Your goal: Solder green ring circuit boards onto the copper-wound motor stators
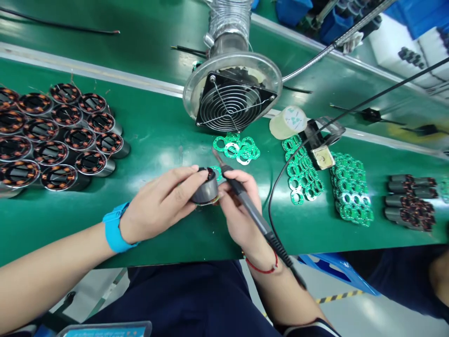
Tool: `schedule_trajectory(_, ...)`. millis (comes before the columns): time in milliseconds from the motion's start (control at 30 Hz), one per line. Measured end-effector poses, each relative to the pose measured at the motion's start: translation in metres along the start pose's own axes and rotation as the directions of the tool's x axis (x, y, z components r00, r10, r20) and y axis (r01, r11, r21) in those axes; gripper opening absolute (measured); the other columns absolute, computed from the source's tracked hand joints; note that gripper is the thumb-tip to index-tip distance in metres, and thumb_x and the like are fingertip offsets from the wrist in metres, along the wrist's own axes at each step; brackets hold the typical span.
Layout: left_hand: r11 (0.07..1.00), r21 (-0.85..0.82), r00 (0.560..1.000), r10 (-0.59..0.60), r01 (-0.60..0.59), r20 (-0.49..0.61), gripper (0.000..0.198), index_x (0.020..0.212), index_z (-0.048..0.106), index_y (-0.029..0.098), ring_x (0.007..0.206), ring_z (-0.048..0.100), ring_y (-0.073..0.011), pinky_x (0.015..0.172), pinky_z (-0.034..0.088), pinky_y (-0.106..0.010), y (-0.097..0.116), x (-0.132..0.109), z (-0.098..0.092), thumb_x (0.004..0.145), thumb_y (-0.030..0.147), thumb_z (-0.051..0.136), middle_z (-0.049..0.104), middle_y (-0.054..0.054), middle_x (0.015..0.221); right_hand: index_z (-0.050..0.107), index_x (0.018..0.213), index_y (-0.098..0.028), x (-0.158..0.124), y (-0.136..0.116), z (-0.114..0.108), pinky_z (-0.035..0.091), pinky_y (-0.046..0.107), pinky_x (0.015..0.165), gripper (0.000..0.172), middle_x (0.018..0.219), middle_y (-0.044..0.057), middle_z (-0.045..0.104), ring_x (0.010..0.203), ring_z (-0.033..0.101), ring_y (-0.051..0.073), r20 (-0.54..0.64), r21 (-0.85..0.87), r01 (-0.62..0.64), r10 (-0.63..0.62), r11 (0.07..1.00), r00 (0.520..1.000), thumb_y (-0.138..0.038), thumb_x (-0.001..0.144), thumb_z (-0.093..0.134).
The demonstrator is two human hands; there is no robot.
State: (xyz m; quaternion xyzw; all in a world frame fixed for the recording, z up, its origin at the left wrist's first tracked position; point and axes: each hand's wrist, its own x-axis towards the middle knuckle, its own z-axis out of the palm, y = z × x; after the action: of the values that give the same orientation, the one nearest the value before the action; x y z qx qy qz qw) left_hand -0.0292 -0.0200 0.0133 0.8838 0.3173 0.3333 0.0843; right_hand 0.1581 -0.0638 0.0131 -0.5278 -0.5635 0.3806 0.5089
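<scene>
Green workbench (157,135), with a round-grilled fan (229,110) over it. With my left hand (168,196) I clasp a dark metal cylinder (206,191), between both hands; my right hand (240,220) pinches a soldering iron (254,213). Wound cores (80,139) stand left; green ring boards (351,189) lie right.

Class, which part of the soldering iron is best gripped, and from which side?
Probably the dark handle of the soldering iron, approached from its cable end: the handle is long and thicker, while the slim tip points away from the right hand holding it.
</scene>
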Motion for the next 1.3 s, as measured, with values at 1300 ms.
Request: schedule_trajectory(1300, 0.999, 0.040, 0.996, 0.018, -0.014, -0.090, 0.069, 0.154, 0.033, 0.033, 0.109, 0.069, -0.0232, 0.092, 0.059, -0.032, 0.001, 0.000, -0.009, 0.093, 0.014, 0.060, 0.067, -0.009, 0.123, 0.049, 0.112, -0.029, 0.002, -0.008, 0.006, 0.059, 0.027, 0.065, 0.033, 0.073, -0.009, 0.058, 0.062, 0.065, 0.010, 0.167, 0.543, -0.295, 0.243, 0.786, 0.956, -0.027, 0.085, 0.068)
